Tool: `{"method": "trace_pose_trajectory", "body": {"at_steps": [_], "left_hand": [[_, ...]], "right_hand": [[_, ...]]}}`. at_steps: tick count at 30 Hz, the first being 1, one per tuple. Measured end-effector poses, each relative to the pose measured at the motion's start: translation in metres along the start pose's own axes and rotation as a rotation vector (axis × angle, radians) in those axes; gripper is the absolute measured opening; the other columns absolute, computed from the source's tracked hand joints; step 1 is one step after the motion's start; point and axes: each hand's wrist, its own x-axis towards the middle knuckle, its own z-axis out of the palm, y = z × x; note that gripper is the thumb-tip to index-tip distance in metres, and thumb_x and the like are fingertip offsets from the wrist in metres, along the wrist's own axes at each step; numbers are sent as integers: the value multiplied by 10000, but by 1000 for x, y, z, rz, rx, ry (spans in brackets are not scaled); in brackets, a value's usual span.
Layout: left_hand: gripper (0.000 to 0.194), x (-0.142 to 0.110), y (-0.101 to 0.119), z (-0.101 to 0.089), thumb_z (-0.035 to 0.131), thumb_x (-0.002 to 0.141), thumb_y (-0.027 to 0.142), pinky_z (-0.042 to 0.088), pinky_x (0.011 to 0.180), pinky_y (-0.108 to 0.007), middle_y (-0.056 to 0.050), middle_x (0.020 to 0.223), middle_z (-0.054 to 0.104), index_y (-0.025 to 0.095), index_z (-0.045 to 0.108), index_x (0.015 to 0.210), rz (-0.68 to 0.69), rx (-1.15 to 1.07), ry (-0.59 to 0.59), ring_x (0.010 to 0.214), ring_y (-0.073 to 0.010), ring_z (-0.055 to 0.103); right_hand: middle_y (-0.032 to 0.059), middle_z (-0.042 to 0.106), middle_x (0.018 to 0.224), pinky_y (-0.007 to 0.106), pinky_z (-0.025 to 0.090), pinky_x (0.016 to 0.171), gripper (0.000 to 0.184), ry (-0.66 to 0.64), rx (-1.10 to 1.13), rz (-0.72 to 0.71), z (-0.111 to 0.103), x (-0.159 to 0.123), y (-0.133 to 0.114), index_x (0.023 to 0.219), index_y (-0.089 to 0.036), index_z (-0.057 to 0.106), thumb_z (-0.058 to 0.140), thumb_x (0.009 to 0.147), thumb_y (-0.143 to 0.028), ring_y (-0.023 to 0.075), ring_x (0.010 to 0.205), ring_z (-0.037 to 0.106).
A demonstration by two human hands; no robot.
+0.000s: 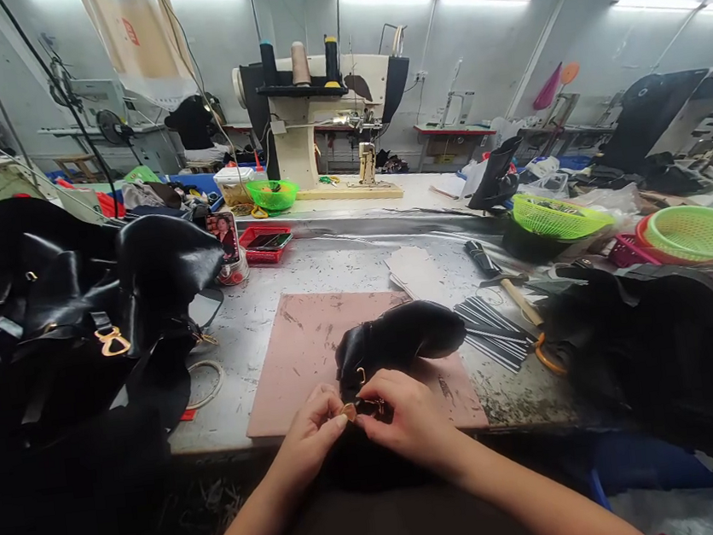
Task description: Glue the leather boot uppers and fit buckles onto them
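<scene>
Both hands pinch a small metal fitting at the table's near edge.

Left hand [314,431] and right hand [405,416] meet fingertip to fingertip — each grip closed on the metal fitting [349,411] — beside the black leather piece [403,335] on the pink mat [305,351].

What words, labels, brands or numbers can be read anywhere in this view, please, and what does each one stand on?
None can be read with certainty.
Hanging bag: red print, too blurred to read.
Phone propped on the bench: shows a picture, no legible text.
Sewing machine: no readable brand.
Black leather piece and small metal part at the left hand and right hand: no markings visible.
</scene>
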Motion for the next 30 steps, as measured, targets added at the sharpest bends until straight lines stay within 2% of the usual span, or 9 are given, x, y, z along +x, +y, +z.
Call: {"method": "trace_pose_trajectory", "body": {"at_steps": [4, 8, 14, 17, 22, 26, 30], "left_hand": [[253, 4, 9, 2, 488, 709, 344, 359, 648, -271, 3, 686, 383, 179, 369, 558, -58, 69, 7, 679, -143, 397], [254, 5, 17, 2, 483, 684, 311, 360, 657, -270, 3, 693, 378, 184, 331, 526, -82, 138, -35, 688, -144, 394], [238, 3, 16, -2, 483, 718, 349, 382, 717, -295, -5, 726, 416, 182, 399, 570, -105, 194, -57, 717, -153, 414], [229, 2, 14, -4, 473, 740, 350, 388, 723, -294, -8, 741, 434, 180, 426, 594, -101, 195, -93, 729, -153, 427], [193, 1, 14, -1, 453, 759, 282, 390, 695, -280, -11, 760, 456, 177, 436, 598, -107, 296, -132, 734, -153, 445], [190, -2, 10, 6, 434, 795, 264, 388, 676, -281, -10, 739, 481, 181, 429, 625, -62, 396, -43, 722, -155, 470], [214, -4, 2, 7, 479, 792, 303, 399, 620, -252, -19, 746, 507, 180, 444, 620, -3, 326, 20, 729, -155, 493]], "right_hand": [[16, 615, 731, 259, 426, 637, 29, 28, 26, 4, 4, -1, 1, 738, -192, 604, 606, 709, -191, 154, 717, 546], [17, 619, 722, 260, 428, 631, 37, 28, 45, 13, 4, -1, 0, 740, -194, 611, 597, 707, -187, 158, 720, 551], [37, 634, 760, 282, 453, 656, 86, 58, 87, -30, 3, -1, 3, 801, -194, 633, 570, 744, -208, 169, 742, 566], [44, 639, 782, 291, 463, 683, 142, 52, 131, -76, 3, -2, 7, 839, -199, 644, 530, 759, -166, 171, 767, 573], [37, 642, 746, 294, 464, 675, 128, 9, 173, -78, 2, -2, 10, 778, -195, 651, 543, 755, -132, 169, 748, 565], [42, 640, 770, 302, 472, 692, 123, 26, 155, -94, 0, -1, 8, 795, -194, 658, 558, 757, -133, 175, 772, 567], [60, 640, 814, 308, 483, 714, 145, 52, 120, -82, -1, 0, 7, 855, -184, 672, 546, 788, -154, 180, 793, 583]]}}
